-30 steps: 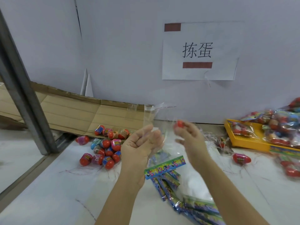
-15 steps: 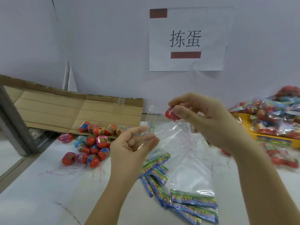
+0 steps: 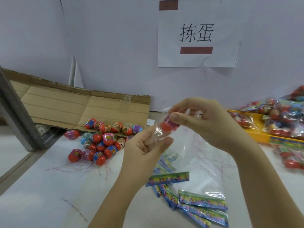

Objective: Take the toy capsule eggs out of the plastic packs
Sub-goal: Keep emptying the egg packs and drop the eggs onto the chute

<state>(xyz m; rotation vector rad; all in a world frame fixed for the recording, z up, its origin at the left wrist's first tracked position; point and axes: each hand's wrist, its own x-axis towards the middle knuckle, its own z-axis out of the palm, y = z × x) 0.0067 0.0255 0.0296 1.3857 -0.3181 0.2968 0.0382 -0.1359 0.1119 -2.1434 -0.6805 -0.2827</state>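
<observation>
Right hand (image 3: 209, 122) grip clamped on a red capsule egg (image 3: 168, 125), thumb and fingers around it, held above the worktop (image 3: 41, 195) at the mouth of the clear plastic pack (image 3: 189, 153). Left hand (image 3: 146, 147) grip pinched together on the pack's top edge just beside the egg. Loose egg pile (image 3: 102, 140) on the left by the cardboard (image 3: 74, 107). Empty packs (image 3: 202, 203) lower right. Full packs in the yellow tray (image 3: 256, 135) far right.
</observation>
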